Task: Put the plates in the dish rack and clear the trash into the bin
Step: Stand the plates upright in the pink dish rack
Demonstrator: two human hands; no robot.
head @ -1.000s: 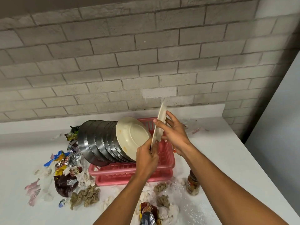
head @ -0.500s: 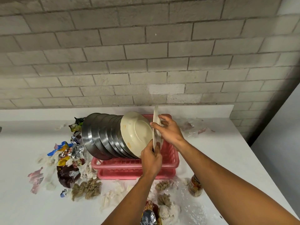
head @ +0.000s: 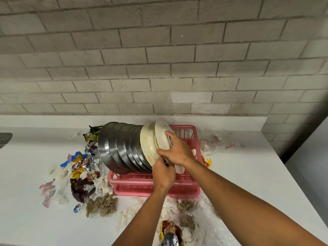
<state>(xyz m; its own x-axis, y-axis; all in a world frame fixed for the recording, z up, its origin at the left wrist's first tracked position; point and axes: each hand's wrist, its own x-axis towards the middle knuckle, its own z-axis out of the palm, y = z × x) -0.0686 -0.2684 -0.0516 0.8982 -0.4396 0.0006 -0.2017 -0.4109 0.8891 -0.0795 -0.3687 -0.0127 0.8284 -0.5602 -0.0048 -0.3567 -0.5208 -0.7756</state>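
Note:
A pink dish rack (head: 192, 142) stands on the white counter. Several steel plates (head: 115, 148) lean in it, followed by a stained cream plate (head: 147, 142). A second cream plate (head: 162, 134) now leans against that one inside the rack. My right hand (head: 177, 150) lies over its face, fingers spread and curled on its rim. My left hand (head: 164, 173) pinches its lower edge from below. Wrappers and crumpled tissue (head: 79, 167) lie left of the rack, more trash (head: 170, 233) in front of it.
Brown clumps (head: 102, 205) and white tissue bits are scattered before the rack. Clear plastic film and scraps (head: 213, 141) lie right of it. A brick wall backs the counter, whose right edge drops off near a grey surface. No bin is in view.
The cream plate was held upright above the rack; it has come down and tilted left against the other cream plate. Both hands followed it down.

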